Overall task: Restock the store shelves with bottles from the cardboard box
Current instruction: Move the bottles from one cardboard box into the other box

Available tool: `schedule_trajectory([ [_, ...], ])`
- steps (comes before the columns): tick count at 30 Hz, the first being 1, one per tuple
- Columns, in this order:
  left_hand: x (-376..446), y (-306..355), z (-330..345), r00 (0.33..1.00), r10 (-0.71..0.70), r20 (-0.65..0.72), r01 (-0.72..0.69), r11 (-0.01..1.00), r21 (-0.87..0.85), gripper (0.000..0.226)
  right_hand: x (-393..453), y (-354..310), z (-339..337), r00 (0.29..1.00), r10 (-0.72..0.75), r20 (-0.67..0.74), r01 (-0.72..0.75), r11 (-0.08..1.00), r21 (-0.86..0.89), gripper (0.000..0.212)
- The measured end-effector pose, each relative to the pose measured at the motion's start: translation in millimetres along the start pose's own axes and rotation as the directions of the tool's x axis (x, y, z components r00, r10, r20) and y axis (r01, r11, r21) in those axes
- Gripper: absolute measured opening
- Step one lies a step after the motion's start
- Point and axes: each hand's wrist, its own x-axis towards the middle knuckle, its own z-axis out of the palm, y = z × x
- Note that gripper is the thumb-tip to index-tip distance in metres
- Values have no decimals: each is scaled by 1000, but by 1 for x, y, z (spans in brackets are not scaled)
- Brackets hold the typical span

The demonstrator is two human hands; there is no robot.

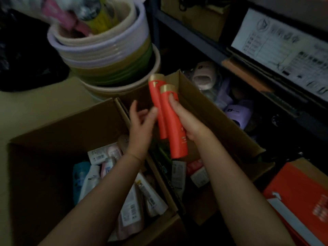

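Both hands are raised above two open cardboard boxes. The right hand (186,119) grips a red bottle with a gold cap (174,125), fingers curled round its body and the thumb pressed near its top; the bottle tilts with its cap up and away from the person. A second red bottle with a gold cap (157,96) lies just behind and left of the first, touching it, and whether the right hand also clamps it cannot be told. The left hand (140,125) is beside this second bottle with its fingers loosely spread, fingertips at or very near the bottle's side; it is motion-blurred. Below the left forearm, the left cardboard box (58,125) holds a jumble of white, pink and blue bottles and pouches (131,197). The right cardboard box (218,121) holds a few more packages low down. A stack of plastic basins (108,55) stands behind the boxes, and dark store shelves (230,52) run along the right, with lilac items on the lower level.
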Motion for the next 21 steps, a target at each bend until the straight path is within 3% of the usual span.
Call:
schedule_trajectory([
  [1, 0, 8, -9, 996, -85, -13, 81, 977, -200, 96, -7, -10, 18, 1000, -19, 18, 20, 998, -61, 45],
  [2, 1, 13, -23, 993, -120, -4, 114, 949, -294, 101, -12, -15, 37, 999, -32, 42, 37, 989, -140, 47],
  [5, -7, 2, -72, 990, -133, -46, 105, 917, -385, 98, -14, -12, 88, 983, -132, 130, 180, 847, -499, 54],
  [7, -16, -20, -100, 963, -246, -109, 178, 886, -429, 87, -9, -5, 105, 960, -241, 142, 275, 724, -632, 55],
  [9, -24, -44, -123, 890, -402, -213, 309, 878, -366, 79, -3, -3, 109, 934, -347, 81, 316, 701, -639, 52],
  [12, -32, -83, -140, 802, -509, -311, 544, 839, 28, 83, 6, -1, 92, 905, -423, -39, 303, 706, -640, 48],
  [14, -34, -87, -132, 811, -501, -301, 573, 783, 241, 72, 15, 8, 70, 907, -388, -164, 218, 766, -605, 49],
  [15, -36, -77, -121, 844, -470, -259, 530, 804, 269, 59, 19, 16, 58, 908, -347, -234, 159, 803, -574, 52],
  [17, -35, -57, -91, 901, -415, -124, 432, 886, 168, 42, 31, 34, 31, 918, -188, -348, -9, 869, -495, 58],
  [18, -33, -47, -74, 924, -374, -84, 382, 915, 128, 44, 36, 43, 18, 924, -86, -374, -106, 880, -463, 59],
  [21, -24, -39, -29, 970, -235, -64, 241, 963, 122, 86, 54, 85, -17, 911, 166, -378, -336, 830, -445, 56],
])
